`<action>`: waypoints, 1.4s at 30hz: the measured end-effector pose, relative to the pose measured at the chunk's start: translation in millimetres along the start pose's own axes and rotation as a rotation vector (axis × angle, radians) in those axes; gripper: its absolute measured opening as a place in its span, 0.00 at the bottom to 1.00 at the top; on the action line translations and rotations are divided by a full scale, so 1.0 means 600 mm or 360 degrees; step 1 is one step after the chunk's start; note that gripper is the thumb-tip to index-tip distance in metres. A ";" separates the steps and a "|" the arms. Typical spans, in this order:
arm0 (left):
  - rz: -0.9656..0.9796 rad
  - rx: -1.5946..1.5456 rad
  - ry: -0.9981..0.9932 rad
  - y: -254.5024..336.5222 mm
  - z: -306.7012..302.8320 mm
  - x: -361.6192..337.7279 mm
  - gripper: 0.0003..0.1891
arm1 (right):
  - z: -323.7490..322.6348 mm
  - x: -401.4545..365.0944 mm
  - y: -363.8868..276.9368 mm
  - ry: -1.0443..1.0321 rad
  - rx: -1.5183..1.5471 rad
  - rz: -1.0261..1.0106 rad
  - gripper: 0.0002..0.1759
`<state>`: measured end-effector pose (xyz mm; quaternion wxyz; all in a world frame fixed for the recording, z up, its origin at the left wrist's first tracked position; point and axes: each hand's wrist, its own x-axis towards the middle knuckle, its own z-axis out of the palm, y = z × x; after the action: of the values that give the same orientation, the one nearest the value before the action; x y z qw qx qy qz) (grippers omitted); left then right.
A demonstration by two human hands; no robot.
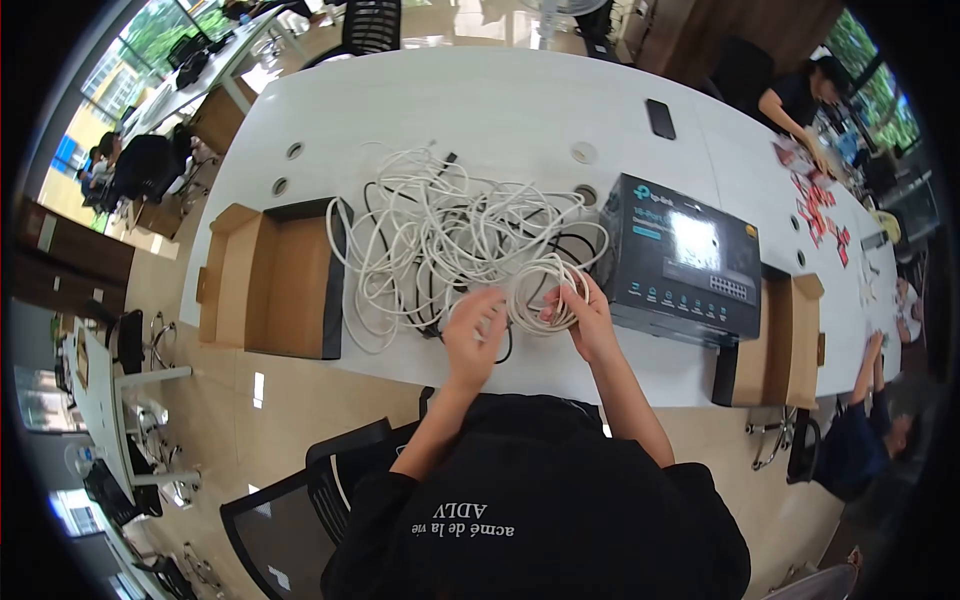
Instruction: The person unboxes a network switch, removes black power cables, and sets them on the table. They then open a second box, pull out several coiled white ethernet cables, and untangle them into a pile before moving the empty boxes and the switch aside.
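A coil of white cable (545, 318) is held in my right hand (590, 312), whose fingers wrap round the coil's right side. Just left of the coil is my left hand (474, 335), blurred by motion, its fingers too smeared to read. Beyond both hands lies a large tangle of white cables (450, 215) with some black cables among them. The coil rests close to the tangle's lower right edge, near the table's front.
A black tp-link box (640, 270) stands right of the coil. Open cardboard boxes (290, 285) lie at the left and right (775, 345). A phone (661, 119) lies on the white table (500, 90). People sit at the right, near red items (815, 210).
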<state>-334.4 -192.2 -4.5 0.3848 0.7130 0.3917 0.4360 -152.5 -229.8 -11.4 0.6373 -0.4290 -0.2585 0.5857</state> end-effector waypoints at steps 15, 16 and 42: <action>-0.0795 -0.1738 0.0017 0.001 -0.040 0.029 0.03 | -0.019 0.006 -0.004 0.0114 -0.0490 -0.0229 0.13; -0.0756 -0.1585 -0.0026 0.006 -0.043 0.030 0.04 | -0.005 0.002 -0.003 0.0007 -0.0663 -0.0291 0.14; -0.1019 -0.2019 0.0081 -0.025 -0.032 0.040 0.15 | 0.060 -0.028 -0.006 -0.0313 -0.1247 -0.0874 0.20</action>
<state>-348.1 -160.6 -3.9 0.8256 0.1910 0.2615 0.4621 -183.9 -237.1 12.4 0.5313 -0.4951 -0.6221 0.2924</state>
